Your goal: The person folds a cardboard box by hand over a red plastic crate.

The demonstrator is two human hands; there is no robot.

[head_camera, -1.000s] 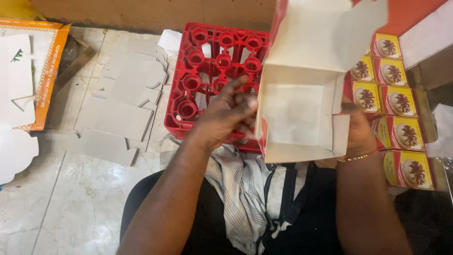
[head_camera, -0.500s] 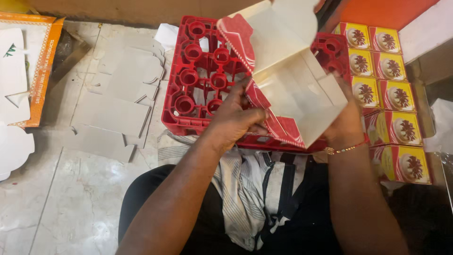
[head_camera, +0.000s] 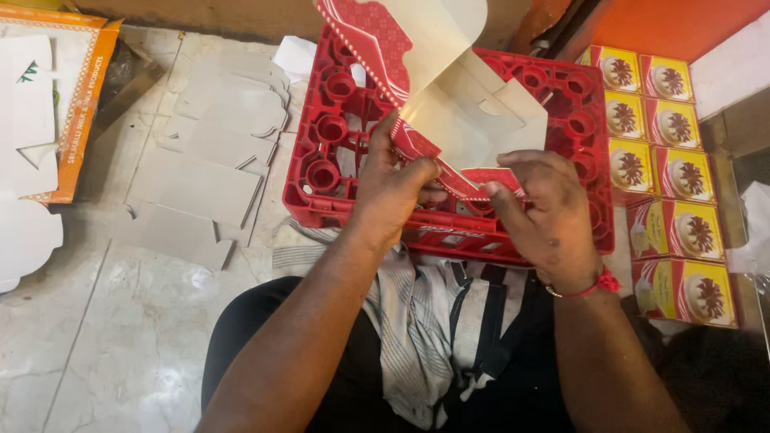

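Both hands have a closed grip on the same thing: a half-folded carton of thin card, red patterned outside and plain cream inside (head_camera: 457, 112). The left hand (head_camera: 393, 188) pinches a red-printed flap near its lower edge, thumb on top and fingers curled beneath. The right hand (head_camera: 545, 212) clamps the neighbouring strip of that edge, fingers bent over it, a red thread band (head_camera: 597, 285) round the wrist. The carton is held in the air just above a red plastic bottle crate with round sockets (head_camera: 337, 160), its cream panels opening upward and away from the person, one flap rising towards the top of the view.

The crate rests partly on the person's lap, over a grey and black striped cloth (head_camera: 433, 321). To the left of it, flat grey cardboard blanks (head_camera: 204, 172) lie spread on the pale marble floor (head_camera: 96, 337), with white cut-out sheets (head_camera: 28, 232) and an orange-bordered flat box (head_camera: 84, 72) further left. To the right of the crate stand yellow and red printed packs with round brown pictures (head_camera: 682, 220), set side by side in two columns, just beside the right forearm. A brown cardboard wall (head_camera: 208, 16) runs along the top, behind the crate
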